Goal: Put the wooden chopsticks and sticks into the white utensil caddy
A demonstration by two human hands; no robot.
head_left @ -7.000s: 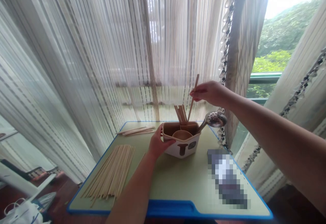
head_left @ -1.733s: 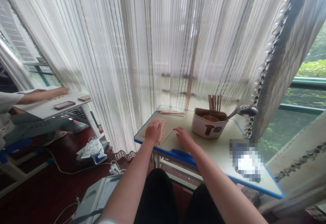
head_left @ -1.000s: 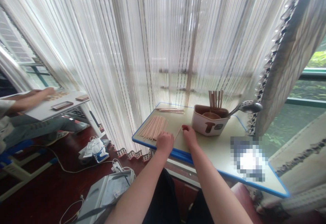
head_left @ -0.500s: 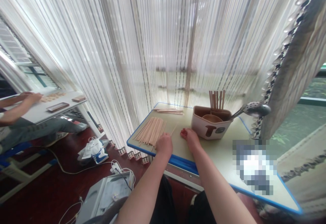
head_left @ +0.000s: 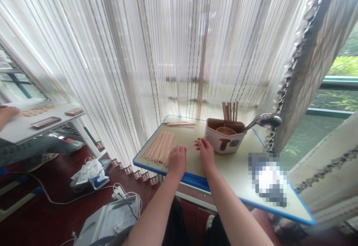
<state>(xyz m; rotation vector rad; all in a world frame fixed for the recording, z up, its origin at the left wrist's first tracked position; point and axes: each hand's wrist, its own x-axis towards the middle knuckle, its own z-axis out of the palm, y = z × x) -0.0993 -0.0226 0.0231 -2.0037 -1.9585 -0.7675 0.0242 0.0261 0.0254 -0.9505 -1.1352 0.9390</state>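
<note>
A single wooden chopstick (head_left: 190, 147) slants up between my two hands, above the front part of the small table. Its lower end is in my left hand (head_left: 178, 159), which is closed around it. The fingers of my right hand (head_left: 206, 153) are curled on the chopstick nearer its other end. Left of my hands, a fanned pile of chopsticks (head_left: 160, 147) lies on the tabletop. Several more chopsticks (head_left: 180, 124) lie crosswise behind that pile. Just beyond my right hand stands a utensil holder (head_left: 212, 136) containing upright dark chopsticks (head_left: 231, 112), a brown ladle or bowl shape, and a slotted metal spoon (head_left: 265, 120).
The table (head_left: 235, 179) has a blue edge; a pixelated item (head_left: 267, 179) lies at its right. String curtains (head_left: 134, 52) hang behind. On the floor are a grey box (head_left: 112, 212), cables and white bags (head_left: 91, 173). Another person's hand (head_left: 8, 113) is over a table at far left.
My right hand has come up to the chopstick and its fingers have closed on it. My left hand keeps its hold. The view has shifted slightly to the right.
</note>
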